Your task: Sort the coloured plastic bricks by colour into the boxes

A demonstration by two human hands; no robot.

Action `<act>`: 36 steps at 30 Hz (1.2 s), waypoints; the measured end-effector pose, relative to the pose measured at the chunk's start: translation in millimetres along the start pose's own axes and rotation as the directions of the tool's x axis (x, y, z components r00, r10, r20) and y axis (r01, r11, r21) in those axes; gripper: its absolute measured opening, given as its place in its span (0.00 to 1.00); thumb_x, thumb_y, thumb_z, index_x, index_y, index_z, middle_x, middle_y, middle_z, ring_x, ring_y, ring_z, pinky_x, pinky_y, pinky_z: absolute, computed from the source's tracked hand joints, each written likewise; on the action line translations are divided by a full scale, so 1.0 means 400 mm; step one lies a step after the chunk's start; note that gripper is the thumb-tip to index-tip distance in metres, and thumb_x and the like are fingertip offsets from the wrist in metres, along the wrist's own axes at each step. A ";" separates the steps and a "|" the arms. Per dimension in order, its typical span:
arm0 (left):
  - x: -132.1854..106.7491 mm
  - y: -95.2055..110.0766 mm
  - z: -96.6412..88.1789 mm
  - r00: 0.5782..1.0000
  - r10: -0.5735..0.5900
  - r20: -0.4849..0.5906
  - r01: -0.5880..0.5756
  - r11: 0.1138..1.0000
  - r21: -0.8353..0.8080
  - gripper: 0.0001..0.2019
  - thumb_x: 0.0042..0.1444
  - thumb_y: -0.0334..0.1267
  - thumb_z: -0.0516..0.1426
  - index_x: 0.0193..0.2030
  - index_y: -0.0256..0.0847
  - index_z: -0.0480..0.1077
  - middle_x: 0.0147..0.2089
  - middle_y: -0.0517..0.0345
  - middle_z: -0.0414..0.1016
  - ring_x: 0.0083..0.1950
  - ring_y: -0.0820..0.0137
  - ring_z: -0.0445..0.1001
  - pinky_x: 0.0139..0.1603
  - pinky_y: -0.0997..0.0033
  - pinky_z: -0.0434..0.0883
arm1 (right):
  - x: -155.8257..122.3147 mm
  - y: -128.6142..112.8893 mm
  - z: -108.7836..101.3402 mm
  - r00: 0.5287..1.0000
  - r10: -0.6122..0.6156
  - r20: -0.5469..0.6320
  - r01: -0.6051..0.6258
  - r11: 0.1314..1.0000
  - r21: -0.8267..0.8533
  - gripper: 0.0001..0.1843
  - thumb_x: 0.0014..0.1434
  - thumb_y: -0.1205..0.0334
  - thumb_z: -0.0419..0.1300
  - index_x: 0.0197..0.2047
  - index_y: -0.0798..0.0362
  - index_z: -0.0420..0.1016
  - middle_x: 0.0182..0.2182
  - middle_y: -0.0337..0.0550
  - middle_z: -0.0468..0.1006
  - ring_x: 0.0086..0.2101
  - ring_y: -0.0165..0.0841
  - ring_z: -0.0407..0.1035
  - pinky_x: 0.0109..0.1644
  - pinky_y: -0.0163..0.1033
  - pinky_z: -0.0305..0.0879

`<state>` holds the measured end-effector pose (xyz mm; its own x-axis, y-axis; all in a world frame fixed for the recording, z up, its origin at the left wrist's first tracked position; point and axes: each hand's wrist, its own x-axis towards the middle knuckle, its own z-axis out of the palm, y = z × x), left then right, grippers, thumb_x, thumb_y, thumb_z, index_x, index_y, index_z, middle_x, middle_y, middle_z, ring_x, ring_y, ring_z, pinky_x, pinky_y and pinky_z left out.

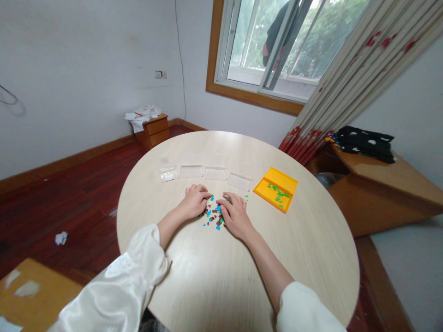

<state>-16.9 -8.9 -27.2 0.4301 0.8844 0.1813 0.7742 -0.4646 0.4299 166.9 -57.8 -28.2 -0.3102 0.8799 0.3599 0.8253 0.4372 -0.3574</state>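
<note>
Small brown, blue and green pieces (214,216) lie in a loose scatter on the round counter (207,281), near the middle of the frame. The left hand (195,203) is at the scatter's left edge and the right hand (237,216) at its right, both palm down with fingers bent and the two well apart from touching. Whether either pinches a piece, I cannot tell.

Just above them in the frame, four clear boxes (215,173) stand in a row; the leftmost has something in it, too small to make out. Right of centre, an open yellow case (282,179) holds green pieces (279,194). At the frame's upper right, a patterned curtain (346,78) hangs beside a window (242,46).
</note>
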 end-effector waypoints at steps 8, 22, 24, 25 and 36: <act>0.012 0.015 0.002 0.998 0.059 -0.035 -0.059 0.998 0.022 0.19 0.53 0.28 0.48 0.48 0.45 0.72 0.51 0.50 0.66 0.52 0.59 0.59 0.50 0.55 0.57 | 0.003 0.005 0.006 0.997 0.080 0.010 -0.078 0.992 -0.103 0.20 0.64 0.59 0.45 0.55 0.48 0.68 0.56 0.52 0.64 0.56 0.41 0.54 0.58 0.53 0.49; -0.004 0.023 -0.020 0.994 0.044 -0.102 -0.052 0.996 -0.068 0.13 0.52 0.28 0.48 0.36 0.40 0.73 0.46 0.52 0.70 0.50 0.61 0.62 0.50 0.55 0.56 | 0.019 0.021 0.006 0.975 0.211 -0.076 -0.221 0.962 -0.162 0.20 0.64 0.52 0.45 0.50 0.45 0.73 0.57 0.49 0.64 0.58 0.45 0.52 0.59 0.62 0.41; -0.006 0.019 -0.020 0.994 0.033 -0.109 -0.042 0.996 -0.076 0.13 0.52 0.27 0.48 0.35 0.40 0.73 0.45 0.51 0.70 0.49 0.61 0.62 0.50 0.55 0.56 | 0.017 0.045 -0.002 0.961 0.248 -0.121 -0.265 0.952 -0.152 0.20 0.64 0.53 0.44 0.48 0.45 0.74 0.56 0.49 0.65 0.58 0.44 0.52 0.59 0.63 0.41; -0.006 0.017 -0.020 0.993 0.029 -0.111 -0.038 0.996 -0.081 0.13 0.52 0.27 0.48 0.35 0.40 0.73 0.45 0.51 0.70 0.49 0.61 0.62 0.50 0.55 0.56 | 0.014 0.057 -0.008 0.954 0.267 -0.138 -0.286 0.947 -0.143 0.21 0.64 0.53 0.43 0.47 0.46 0.75 0.56 0.49 0.65 0.57 0.44 0.52 0.59 0.63 0.40; -0.005 0.017 -0.022 0.991 0.003 -0.131 -0.020 0.991 -0.131 0.13 0.50 0.26 0.46 0.31 0.39 0.72 0.40 0.53 0.74 0.45 0.63 0.65 0.47 0.58 0.56 | -0.019 0.134 -0.079 0.877 0.395 -0.274 -0.409 0.913 0.008 0.25 0.64 0.55 0.40 0.37 0.52 0.78 0.47 0.50 0.72 0.48 0.41 0.62 0.54 0.53 0.49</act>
<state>-16.5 -13.6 -16.9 0.3680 0.8812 0.2967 0.6977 -0.4726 0.5384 228.4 -47.1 -22.9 0.1832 0.8935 0.4101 0.8763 0.0407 -0.4800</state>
